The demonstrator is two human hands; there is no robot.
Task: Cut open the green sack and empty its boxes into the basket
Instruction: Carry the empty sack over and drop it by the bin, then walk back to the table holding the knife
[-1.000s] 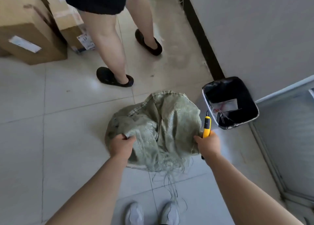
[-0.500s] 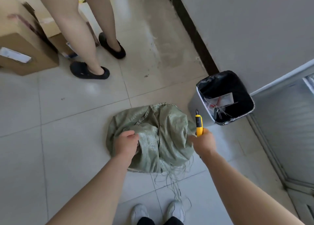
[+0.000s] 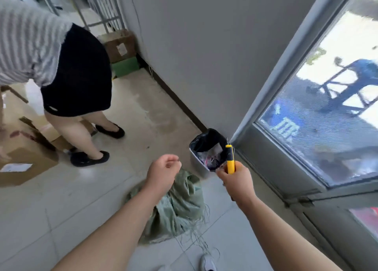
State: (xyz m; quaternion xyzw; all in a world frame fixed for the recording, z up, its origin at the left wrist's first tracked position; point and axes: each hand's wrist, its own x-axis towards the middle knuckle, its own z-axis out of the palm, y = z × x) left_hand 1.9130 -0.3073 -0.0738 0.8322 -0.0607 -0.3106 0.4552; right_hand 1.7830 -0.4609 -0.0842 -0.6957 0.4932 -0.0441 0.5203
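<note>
green sack [image 3: 180,207] on the floor [image 3: 61,209], both hands lifted clear of it

the left hand [image 3: 163,173] hangs above the sack's top edge, fingers loosely curled on nothing; the right hand [image 3: 237,180] is closed around a yellow utility knife [image 3: 230,160], tip pointing up and away — toward the black-lined bin [image 3: 208,148] just beyond. the sack lies crumpled below and toward the body, frayed threads trailing near a shoe [image 3: 208,262], its longer side running roughly away from the wearer. the left hand is nearer — likely the one to regrip. no basket in view.
</note>
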